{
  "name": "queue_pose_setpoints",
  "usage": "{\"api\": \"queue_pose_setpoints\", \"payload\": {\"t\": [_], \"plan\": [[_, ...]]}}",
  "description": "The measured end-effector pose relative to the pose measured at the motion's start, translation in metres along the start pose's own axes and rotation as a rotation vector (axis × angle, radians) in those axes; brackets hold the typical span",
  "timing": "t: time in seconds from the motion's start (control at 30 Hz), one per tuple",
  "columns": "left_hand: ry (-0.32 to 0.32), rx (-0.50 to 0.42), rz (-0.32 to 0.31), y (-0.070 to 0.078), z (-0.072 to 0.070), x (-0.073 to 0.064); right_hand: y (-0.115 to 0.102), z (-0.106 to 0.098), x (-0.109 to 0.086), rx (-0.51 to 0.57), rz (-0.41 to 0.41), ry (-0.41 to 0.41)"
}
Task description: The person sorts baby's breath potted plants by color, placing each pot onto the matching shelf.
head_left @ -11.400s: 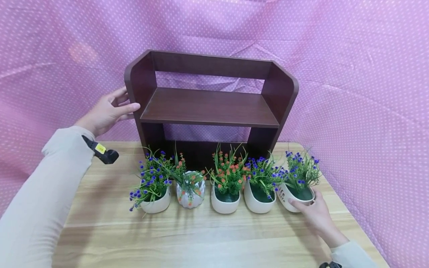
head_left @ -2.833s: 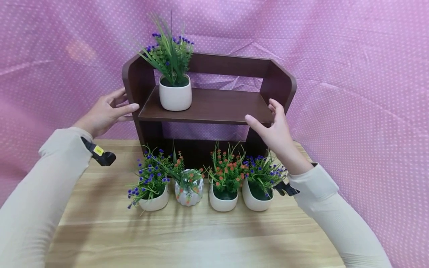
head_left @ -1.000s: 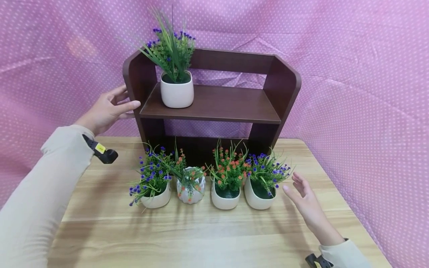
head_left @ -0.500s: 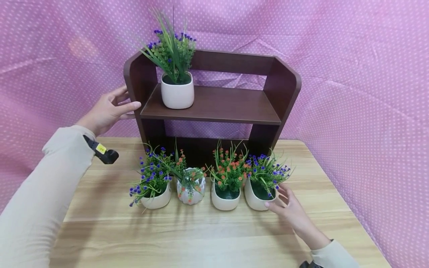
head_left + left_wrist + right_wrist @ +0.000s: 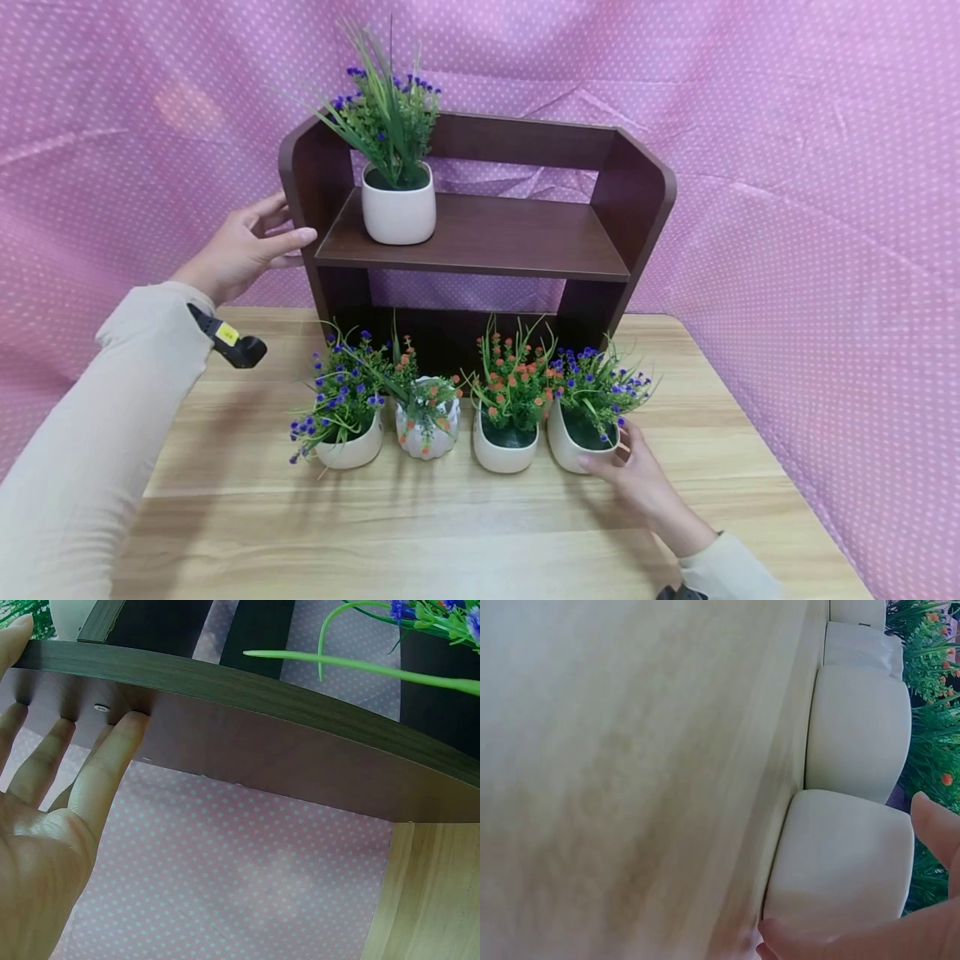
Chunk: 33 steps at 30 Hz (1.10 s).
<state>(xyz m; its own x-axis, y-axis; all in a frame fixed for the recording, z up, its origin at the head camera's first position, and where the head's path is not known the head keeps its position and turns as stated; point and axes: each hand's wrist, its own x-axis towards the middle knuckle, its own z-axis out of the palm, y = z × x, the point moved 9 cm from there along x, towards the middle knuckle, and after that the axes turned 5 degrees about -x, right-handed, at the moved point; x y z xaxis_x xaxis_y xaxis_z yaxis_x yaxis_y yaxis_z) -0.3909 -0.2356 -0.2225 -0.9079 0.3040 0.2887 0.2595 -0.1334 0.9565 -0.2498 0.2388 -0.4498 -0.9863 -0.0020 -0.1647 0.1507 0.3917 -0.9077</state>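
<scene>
Brown shelf [image 5: 517, 235], just the one, side pinched in my left hand [image 5: 238, 252], one potted plant [image 5: 399, 215] up top. Four more line the table [image 5: 420, 542]: left purple plant [image 5: 352, 452], two orange plants [image 5: 506, 457], right purple plant [image 5: 576, 455], and my right hand [image 5: 647, 486] has its fingers curled round that last one.

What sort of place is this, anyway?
Perhaps a makeshift photo or filming corner: polka-dot cloth hangs behind the table, where a shelf and flowerpots are set out like a display.
</scene>
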Motion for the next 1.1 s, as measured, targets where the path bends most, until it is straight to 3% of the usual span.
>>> {"api": "queue_pose_setpoints", "payload": {"t": [0.53, 1.1], "plan": [[-0.020, -0.018, 0.014, 0.0014, 0.0017, 0.0012, 0.0004, 0.0058, 0.0064, -0.032, 0.009, 0.119], [0.000, -0.019, 0.011, 0.0017, 0.0025, -0.0010, 0.0022, 0.0039, 0.0077, -0.008, 0.019, 0.195]]}}
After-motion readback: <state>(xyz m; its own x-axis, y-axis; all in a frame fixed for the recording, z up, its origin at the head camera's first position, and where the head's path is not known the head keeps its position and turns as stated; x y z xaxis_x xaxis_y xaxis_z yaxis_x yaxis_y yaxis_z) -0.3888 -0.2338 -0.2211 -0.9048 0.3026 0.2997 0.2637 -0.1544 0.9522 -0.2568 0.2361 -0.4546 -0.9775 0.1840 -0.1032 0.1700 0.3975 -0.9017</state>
